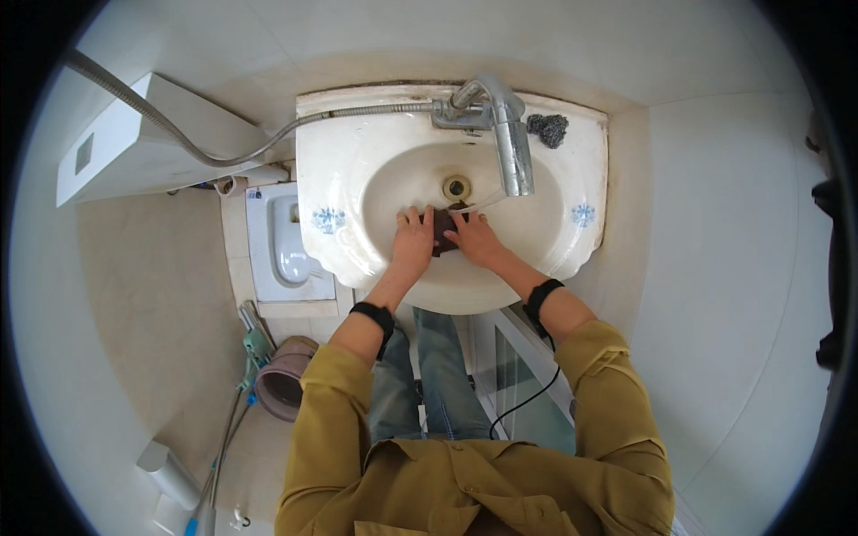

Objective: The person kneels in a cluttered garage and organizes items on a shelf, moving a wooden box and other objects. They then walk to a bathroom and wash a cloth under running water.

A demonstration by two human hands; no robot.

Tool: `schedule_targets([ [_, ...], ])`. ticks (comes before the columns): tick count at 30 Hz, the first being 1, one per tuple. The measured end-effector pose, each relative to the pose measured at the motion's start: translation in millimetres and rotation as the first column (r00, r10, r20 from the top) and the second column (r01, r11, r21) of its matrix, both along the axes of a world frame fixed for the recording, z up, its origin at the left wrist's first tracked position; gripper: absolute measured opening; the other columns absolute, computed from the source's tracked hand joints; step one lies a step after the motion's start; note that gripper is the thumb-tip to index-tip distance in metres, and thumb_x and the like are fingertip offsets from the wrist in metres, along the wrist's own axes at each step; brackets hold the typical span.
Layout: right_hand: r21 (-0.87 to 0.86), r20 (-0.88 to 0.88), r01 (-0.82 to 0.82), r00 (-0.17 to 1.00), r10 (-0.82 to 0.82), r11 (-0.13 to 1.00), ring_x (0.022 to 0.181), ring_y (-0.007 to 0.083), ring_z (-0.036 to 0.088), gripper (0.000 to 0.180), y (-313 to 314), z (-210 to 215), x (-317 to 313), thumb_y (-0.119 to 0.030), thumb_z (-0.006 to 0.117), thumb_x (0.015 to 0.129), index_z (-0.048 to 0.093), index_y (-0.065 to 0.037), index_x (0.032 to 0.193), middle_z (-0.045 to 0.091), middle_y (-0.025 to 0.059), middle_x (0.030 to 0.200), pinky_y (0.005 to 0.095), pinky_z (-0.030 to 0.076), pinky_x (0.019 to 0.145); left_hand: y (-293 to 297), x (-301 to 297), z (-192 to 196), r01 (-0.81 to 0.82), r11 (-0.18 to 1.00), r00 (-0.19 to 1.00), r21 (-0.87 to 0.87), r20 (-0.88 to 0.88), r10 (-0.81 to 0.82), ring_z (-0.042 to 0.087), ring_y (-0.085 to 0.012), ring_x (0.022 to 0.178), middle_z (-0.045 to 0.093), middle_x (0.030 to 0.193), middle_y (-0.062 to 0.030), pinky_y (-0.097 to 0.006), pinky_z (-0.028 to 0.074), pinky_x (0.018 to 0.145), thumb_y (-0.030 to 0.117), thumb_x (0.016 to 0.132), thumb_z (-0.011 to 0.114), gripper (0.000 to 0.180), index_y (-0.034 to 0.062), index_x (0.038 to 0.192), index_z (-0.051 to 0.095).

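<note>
Inside the white washbasin, a dark brown cloth-like piece lies bunched between my hands, just below the drain. My left hand grips its left side, the fingers pointing toward the drain. On the other side my right hand holds the cloth's right edge with thumb and fingers. Above and to the right hangs the spout of the chrome faucet; a thin stream of water appears to run from it toward the cloth. Folds under my fingers are hidden.
A dark steel-wool scourer sits on the basin's back right rim. A metal hose runs left from the faucet. Left stand a squat toilet, a purplish bucket and mop handles. A black cable hangs from my right wristband.
</note>
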State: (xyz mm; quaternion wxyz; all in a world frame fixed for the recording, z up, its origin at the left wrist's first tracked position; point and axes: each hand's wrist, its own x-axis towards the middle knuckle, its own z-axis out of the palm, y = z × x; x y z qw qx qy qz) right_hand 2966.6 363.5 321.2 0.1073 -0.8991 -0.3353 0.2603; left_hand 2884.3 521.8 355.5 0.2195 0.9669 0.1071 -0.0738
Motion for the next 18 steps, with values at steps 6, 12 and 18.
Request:
schedule_targets([
  [6, -0.009, 0.063, -0.074, 0.995, 0.074, 0.997, 0.100, 0.0431, 0.059, 0.036, 11.8, -26.6, 24.5, -0.027, 0.055, 0.095, 0.045, -0.007, 0.123, 0.051, 0.0263, 0.115, 0.0501, 0.052, 0.076, -13.1, 28.1, -50.1, 0.020, 0.960, 0.999, 0.278, 0.032, -0.030, 0.061, -0.0273, 0.097, 0.056, 0.102, -0.0082, -0.028, 0.058, 0.072, 0.012, 0.082, 0.067, 0.032, 0.0089, 0.111, 0.054],
  [12, -0.151, 0.041, 0.053, 0.998, -0.047, 0.987, 0.082, 0.0408, 0.065, 0.039, 37.4, -9.4, 29.6, -0.034, 0.054, 0.096, 0.044, -0.009, 0.125, 0.064, 0.0229, 0.095, 0.0499, 0.052, 0.069, -5.4, 38.5, -65.4, -0.069, 0.975, 0.997, 0.213, -0.028, 0.077, 0.065, -0.0262, 0.087, 0.059, 0.097, -0.0084, -0.029, 0.058, 0.064, 0.014, 0.085, 0.064, 0.026, 0.0119, 0.109, 0.056],
  [18, 0.034, -0.487, 0.474, 0.777, -0.399, 0.880, 0.056, 0.0204, 0.064, 0.039, 7.0, 11.0, 51.8, -0.039, 0.069, 0.088, 0.060, -0.001, 0.093, 0.067, 0.0150, 0.076, 0.0332, 0.048, 0.048, 44.6, 27.7, -58.5, -0.277, 0.858, 0.958, -0.432, -0.196, 0.210, 0.068, -0.0289, 0.080, 0.066, 0.093, -0.0150, -0.035, 0.056, 0.058, 0.022, 0.080, 0.074, 0.038, 0.0083, 0.109, 0.053],
])
